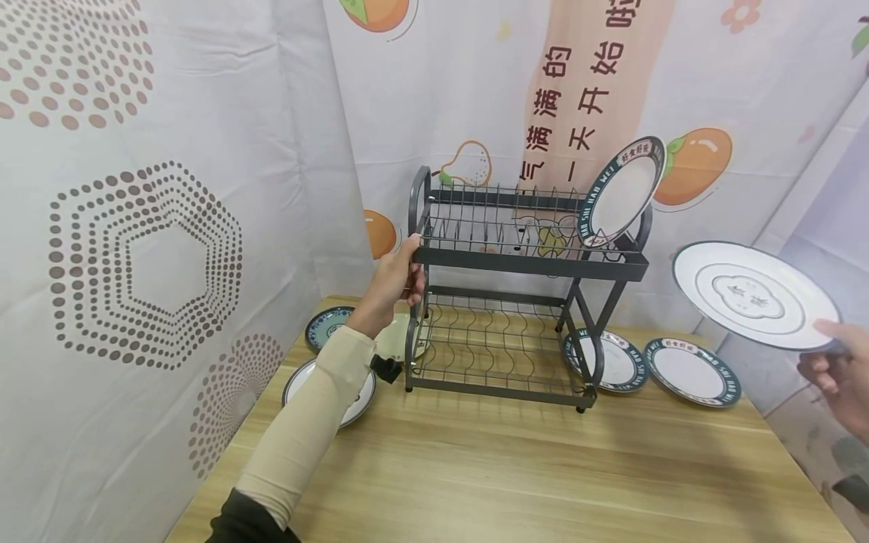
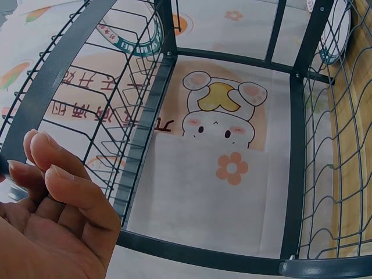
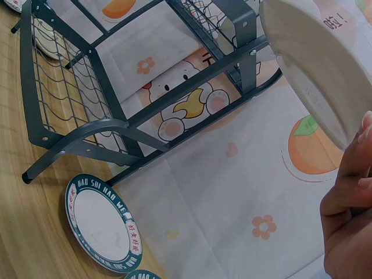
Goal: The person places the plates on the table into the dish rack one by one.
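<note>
My left hand (image 1: 392,285) holds the upper left corner of a dark two-tier dish rack (image 1: 529,262). In the left wrist view its fingers (image 2: 70,180) are bent beside the top tier's bar. Raised at the far right, my right hand (image 1: 842,369) pinches the edge of a white plate (image 1: 756,296) with a thin dark rim and a grey motif in the middle. The right wrist view shows that plate (image 3: 319,70) from its pale side, apart from the rack. A green-rimmed plate (image 1: 624,192) stands tilted in the rack's top tier, at the right end.
Two green-rimmed plates (image 1: 692,371) lie on the wooden table (image 1: 502,467) by the rack's right side. Left of the rack are a blue-patterned plate (image 1: 329,326), a white dish (image 1: 394,339) and a dark-rimmed plate (image 1: 360,400) partly behind my forearm. Printed curtains (image 1: 434,98) hang behind.
</note>
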### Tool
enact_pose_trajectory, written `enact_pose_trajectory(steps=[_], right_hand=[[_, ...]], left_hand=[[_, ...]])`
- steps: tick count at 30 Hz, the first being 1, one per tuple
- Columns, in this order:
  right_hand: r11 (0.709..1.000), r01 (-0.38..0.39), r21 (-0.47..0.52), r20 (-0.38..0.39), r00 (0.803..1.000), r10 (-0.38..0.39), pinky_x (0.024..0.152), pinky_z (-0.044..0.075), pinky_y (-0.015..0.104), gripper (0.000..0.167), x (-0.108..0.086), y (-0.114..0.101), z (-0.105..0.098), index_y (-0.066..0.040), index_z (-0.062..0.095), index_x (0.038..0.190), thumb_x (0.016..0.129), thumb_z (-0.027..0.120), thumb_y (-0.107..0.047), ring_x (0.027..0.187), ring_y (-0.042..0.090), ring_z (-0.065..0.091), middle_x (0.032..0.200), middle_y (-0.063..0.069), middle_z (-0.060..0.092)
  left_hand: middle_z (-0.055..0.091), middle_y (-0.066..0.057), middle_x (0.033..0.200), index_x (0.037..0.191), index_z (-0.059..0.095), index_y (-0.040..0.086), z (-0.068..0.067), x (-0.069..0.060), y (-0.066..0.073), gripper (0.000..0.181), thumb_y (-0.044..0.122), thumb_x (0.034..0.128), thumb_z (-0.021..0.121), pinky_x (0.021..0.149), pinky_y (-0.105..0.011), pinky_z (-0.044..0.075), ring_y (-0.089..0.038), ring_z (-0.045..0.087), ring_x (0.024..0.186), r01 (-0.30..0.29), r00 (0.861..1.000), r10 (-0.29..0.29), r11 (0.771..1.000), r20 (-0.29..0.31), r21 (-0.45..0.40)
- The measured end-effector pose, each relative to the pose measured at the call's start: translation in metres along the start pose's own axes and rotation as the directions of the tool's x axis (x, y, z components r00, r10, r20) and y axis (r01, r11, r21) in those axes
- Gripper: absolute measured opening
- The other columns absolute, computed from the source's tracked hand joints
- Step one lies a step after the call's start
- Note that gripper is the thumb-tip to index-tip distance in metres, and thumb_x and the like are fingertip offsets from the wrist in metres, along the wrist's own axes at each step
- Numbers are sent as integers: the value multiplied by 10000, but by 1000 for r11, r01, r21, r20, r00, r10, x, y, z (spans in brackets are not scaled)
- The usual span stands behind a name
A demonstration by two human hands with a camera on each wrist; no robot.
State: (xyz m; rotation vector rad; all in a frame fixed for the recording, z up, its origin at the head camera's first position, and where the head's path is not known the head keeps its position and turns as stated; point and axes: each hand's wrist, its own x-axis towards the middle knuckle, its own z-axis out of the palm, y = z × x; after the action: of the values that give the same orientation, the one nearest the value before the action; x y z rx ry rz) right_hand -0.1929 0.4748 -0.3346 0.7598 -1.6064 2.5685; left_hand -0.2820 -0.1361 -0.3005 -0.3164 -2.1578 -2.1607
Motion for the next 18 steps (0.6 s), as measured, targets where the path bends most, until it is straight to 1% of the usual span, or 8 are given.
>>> enact_pose_trajectory(steps=[2, 5, 7, 8, 11, 15, 16, 18], right_hand=[[1000, -4, 29, -13, 1000, 5, 438, 29, 285, 642, 1, -2, -1, 106, 689, 1158, 1124, 71, -64, 393, 224, 219, 612, 51, 589], [1000, -22, 13, -14, 1000, 22, 475, 37, 313, 642, 3, -5, -4, 82, 693, 1164, 1126, 71, -73, 381, 211, 342, 637, 35, 620], [999, -32, 6, 8, 999, 32, 489, 51, 330, 640, 4, -8, -7, 73, 686, 1178, 1126, 65, -75, 401, 187, 458, 663, 30, 636], [999, -33, 24, 35, 999, 33, 488, 52, 329, 644, 6, -9, -9, 79, 673, 1193, 1124, 52, -77, 425, 185, 500, 684, 37, 650], [997, -50, 53, 46, 998, 47, 483, 49, 327, 623, 8, -13, -8, 76, 656, 1219, 1125, 61, -79, 464, 190, 550, 704, 59, 661], [980, -34, 198, 99, 995, 15, 483, 36, 293, 608, 11, -15, -2, 116, 605, 1268, 1127, 54, -100, 498, 261, 491, 744, 153, 657], [969, -19, 248, 145, 989, -17, 490, 38, 285, 611, 11, -14, -1, 132, 580, 1288, 1130, 47, -120, 521, 280, 463, 781, 190, 653], [951, 7, 310, 241, 967, -86, 492, 51, 275, 609, 13, -13, 1, 162, 529, 1318, 1131, 34, -139, 549, 298, 420, 842, 243, 640]], left_hand=[[552, -42, 589, 733, 464, 119, 0, 0, 0, 622, 685, 989, 494, 455, -264, 422, -164, 504, 441, 1, 1000, -1, 1000, 0, -2], [552, -43, 590, 736, 463, 116, 0, -1, 0, 623, 685, 988, 497, 453, -258, 422, -164, 505, 442, 1, 1000, -1, 1000, 2, -3], [552, -43, 590, 737, 464, 115, 0, -1, 0, 621, 682, 989, 498, 454, -257, 422, -163, 505, 443, 2, 1000, -2, 1000, 1, -3], [551, -42, 590, 738, 464, 116, 0, -1, 0, 621, 683, 989, 497, 454, -257, 422, -162, 505, 443, 1, 1000, -1, 1000, 0, -2], [552, -41, 590, 739, 466, 117, 0, -1, 0, 622, 687, 989, 493, 456, -258, 422, -162, 506, 445, -1, 1000, 1, 1000, -2, 2], [552, -43, 593, 740, 465, 118, -1, -1, 0, 626, 693, 987, 491, 456, -260, 421, -165, 502, 448, -5, 1000, 5, 1000, 0, 5], [552, -43, 594, 740, 463, 118, 0, -1, 0, 625, 692, 988, 489, 456, -260, 419, -165, 500, 448, -6, 1000, 6, 1000, 1, 4], [551, -41, 595, 740, 459, 120, 0, -1, 0, 621, 688, 991, 488, 457, -259, 417, -164, 496, 448, -8, 1000, 8, 1000, 4, 1]])
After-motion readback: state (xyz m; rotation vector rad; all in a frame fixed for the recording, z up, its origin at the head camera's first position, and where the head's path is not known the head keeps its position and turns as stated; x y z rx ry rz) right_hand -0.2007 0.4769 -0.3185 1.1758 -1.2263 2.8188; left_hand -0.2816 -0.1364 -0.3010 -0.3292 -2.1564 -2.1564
